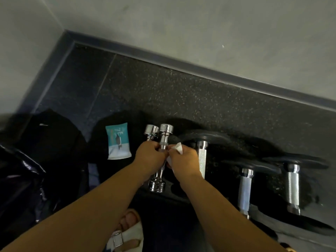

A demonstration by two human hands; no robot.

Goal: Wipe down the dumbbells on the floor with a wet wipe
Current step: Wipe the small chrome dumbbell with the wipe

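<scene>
Two small chrome dumbbells [165, 130] lie side by side on the dark rubber floor [181, 99]. My left hand [151, 155] grips their handles in the middle. My right hand [183, 159] pinches a white wet wipe [178, 149] against the handle of the right chrome dumbbell. Three bigger dumbbells with black plates and knurled steel handles lie to the right: the nearest [202, 157], the middle one [245, 190] and the farthest [292, 186]. A teal and white wet wipe pack [118, 140] lies flat to the left of the chrome pair.
A black bag [52, 135] and a shiny dark plastic bag [16, 179] sit at the left. My foot in a white sandal [127, 233] stands below the hands. A blue-grey skirting [200, 68] and grey walls close the corner behind.
</scene>
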